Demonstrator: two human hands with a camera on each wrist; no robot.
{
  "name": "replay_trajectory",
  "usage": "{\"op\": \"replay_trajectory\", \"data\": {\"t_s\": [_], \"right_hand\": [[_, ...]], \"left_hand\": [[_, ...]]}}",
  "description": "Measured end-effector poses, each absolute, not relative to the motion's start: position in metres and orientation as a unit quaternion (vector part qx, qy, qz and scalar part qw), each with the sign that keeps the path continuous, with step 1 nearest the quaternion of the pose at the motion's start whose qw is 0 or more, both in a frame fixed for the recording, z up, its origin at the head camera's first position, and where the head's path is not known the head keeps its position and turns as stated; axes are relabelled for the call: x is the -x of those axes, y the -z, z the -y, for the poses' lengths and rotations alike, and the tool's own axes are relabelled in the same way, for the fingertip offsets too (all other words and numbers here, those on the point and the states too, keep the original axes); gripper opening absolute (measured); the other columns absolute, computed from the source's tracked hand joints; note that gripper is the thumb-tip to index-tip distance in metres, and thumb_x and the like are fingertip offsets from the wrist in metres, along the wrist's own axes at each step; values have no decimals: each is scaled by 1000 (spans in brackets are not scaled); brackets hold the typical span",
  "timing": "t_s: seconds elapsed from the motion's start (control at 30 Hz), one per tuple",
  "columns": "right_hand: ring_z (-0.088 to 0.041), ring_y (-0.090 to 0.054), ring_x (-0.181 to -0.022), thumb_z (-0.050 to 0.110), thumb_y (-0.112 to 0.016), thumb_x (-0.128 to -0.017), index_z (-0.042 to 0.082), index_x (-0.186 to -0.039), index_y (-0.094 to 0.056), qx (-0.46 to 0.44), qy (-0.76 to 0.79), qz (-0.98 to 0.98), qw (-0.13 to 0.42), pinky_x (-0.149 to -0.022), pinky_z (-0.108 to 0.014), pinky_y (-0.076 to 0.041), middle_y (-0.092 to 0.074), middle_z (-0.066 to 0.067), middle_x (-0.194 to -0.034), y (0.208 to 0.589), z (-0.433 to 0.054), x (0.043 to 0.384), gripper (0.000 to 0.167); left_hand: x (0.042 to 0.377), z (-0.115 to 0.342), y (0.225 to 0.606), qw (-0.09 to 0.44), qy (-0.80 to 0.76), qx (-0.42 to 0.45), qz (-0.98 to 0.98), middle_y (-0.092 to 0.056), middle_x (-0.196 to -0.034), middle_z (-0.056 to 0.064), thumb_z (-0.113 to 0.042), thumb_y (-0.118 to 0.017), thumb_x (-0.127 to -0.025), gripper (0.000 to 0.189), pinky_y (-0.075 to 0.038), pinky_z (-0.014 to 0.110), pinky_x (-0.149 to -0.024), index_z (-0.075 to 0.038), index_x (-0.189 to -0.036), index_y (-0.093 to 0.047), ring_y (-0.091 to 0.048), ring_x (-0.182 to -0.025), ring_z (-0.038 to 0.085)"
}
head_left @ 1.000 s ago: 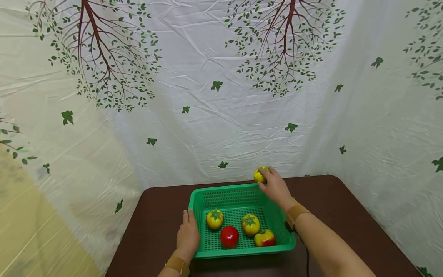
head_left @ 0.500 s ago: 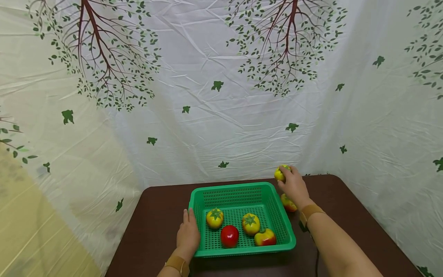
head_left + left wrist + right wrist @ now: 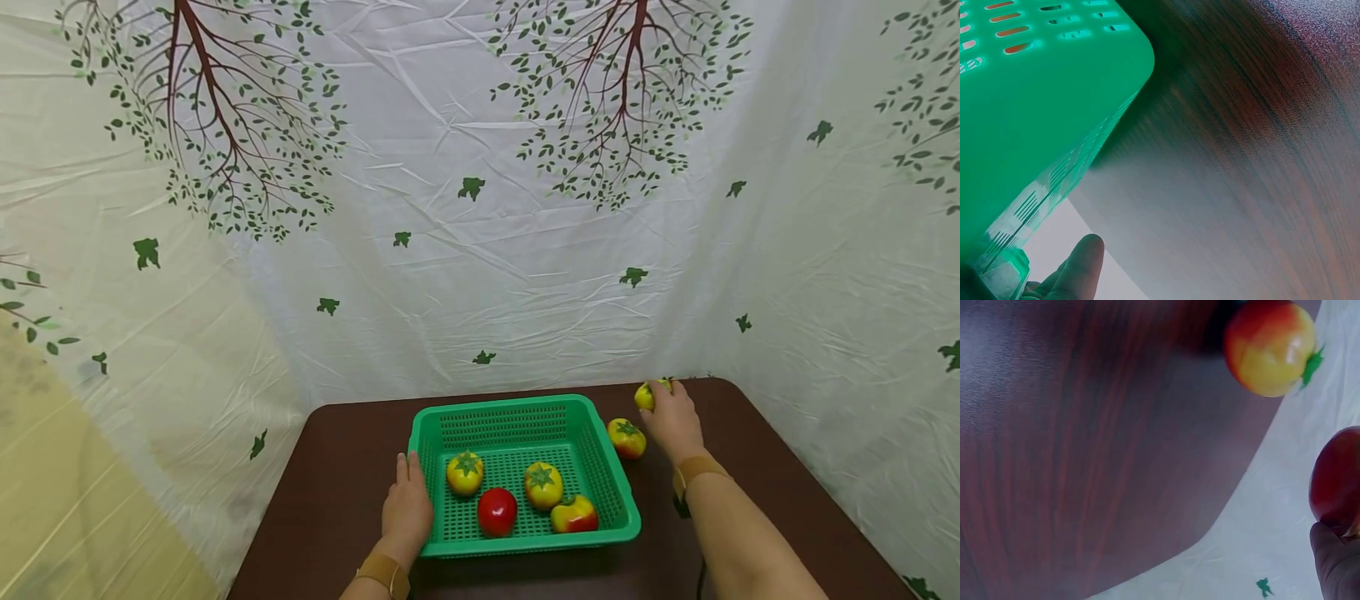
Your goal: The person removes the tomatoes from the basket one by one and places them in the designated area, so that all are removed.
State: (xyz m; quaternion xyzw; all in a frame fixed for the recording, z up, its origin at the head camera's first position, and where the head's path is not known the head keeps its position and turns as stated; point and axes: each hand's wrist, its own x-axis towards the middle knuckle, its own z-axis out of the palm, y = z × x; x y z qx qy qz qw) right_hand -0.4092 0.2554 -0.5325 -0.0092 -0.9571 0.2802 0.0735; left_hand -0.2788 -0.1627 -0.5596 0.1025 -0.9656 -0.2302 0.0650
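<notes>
My right hand (image 3: 672,423) holds a tomato-like fruit (image 3: 647,395), yellow in the head view, above the table's far right. In the right wrist view the held fruit (image 3: 1338,481) looks dark red, with the thumb against it. Another yellow-red fruit with a green leafy top (image 3: 626,439) lies just right of the green basket (image 3: 525,547). My left hand (image 3: 407,508) rests along the basket's left side, fingers straight. Inside the basket are two yellow leafy-topped fruits (image 3: 465,474), a red apple-like fruit (image 3: 497,512) and a yellow-red fruit (image 3: 574,515).
The dark brown table (image 3: 345,467) has rounded far corners. A white curtain (image 3: 420,275) printed with trees and leaves hangs behind and beside it. A black cable (image 3: 702,579) trails below the right wrist.
Gripping the fruit, my right hand has moved from the basket's far right corner further right and lower. The fruit beside the basket has come into view. My left hand stays put.
</notes>
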Motion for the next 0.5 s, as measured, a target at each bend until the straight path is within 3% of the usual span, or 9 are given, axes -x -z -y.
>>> {"op": "replay_trajectory", "data": {"t_s": [0.17,0.5], "right_hand": [[-59,-41,-124,15,-59,-99,-4,-152,-32,26,-283,958,45,-97,-69,-44,-24,-43,-149,543,-258,411,63],[-61,-43,-121,18,-60,-98,-5,-150,-34,50,-261,964,24,-96,-69,-44,-31,-43,-144,557,-260,407,63]], "left_hand": [[281,162,560,66,228,-105,966,-29,-162,25,-2,-47,-102,55,-53,57,-90,-2,-156,-33,-61,-112,45],[284,160,560,68,222,-103,967,-29,-161,26,1,-48,-101,57,-54,57,-88,0,-155,-32,-61,-110,46]]}}
